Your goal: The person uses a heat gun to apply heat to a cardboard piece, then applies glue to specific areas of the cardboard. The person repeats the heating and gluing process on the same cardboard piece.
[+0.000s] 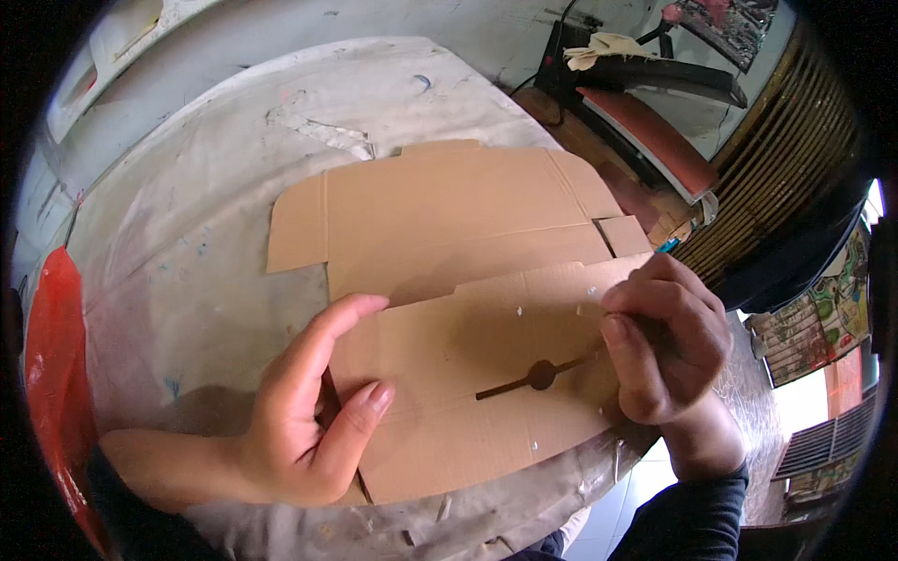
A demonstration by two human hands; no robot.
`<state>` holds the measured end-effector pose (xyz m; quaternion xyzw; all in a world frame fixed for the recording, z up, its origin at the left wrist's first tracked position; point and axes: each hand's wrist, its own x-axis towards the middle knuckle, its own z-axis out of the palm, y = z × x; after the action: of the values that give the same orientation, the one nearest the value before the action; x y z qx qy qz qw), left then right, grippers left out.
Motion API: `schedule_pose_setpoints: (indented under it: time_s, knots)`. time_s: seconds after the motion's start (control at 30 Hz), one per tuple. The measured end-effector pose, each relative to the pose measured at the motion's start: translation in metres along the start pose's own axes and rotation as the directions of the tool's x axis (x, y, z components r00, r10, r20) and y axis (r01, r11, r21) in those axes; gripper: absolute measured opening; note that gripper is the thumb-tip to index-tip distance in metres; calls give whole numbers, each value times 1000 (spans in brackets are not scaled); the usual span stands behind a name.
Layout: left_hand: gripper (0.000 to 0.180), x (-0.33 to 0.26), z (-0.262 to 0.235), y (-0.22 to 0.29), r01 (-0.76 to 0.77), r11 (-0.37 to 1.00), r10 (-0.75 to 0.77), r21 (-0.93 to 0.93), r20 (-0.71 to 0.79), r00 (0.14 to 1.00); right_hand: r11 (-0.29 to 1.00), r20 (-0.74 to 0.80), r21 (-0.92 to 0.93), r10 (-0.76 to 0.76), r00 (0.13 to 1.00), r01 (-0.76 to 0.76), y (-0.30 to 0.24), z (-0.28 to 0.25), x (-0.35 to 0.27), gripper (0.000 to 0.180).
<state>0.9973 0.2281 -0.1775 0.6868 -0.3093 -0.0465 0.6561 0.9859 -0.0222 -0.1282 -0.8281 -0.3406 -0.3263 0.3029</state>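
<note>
Hidden fingers under its left end and a thumb on top, the left hand (304, 411) grips a brown cardboard sheet (440, 351) at the near edge of a counter (187, 299) draped in wrinkled, stained cream covering. The right hand (672, 341), curled closed above the sheet's right end, obscures part of it; anything pinched there is hard to make out. A slot widens into a round hole (541, 375). Beyond, a flapped cardboard piece (440, 206) lies partly covered; glossy red plastic (58, 355) is cut off at left.
</note>
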Motion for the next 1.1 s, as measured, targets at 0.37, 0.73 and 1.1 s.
schedule_pose_setpoints:
  time_s: [0.37,0.73,1.1]
  knots:
    - [48,7,0,10,111,993,-107,-51,72,992,901,-79,63,434,898,-430,0,-9,-9,11]
    - [51,6,0,9,146,986,-142,-79,58,988,925,24,17,379,925,-379,19,-21,-11,3]
    - [51,10,-1,10,163,987,-162,1,97,982,940,30,-23,342,939,-342,32,-9,-19,4]
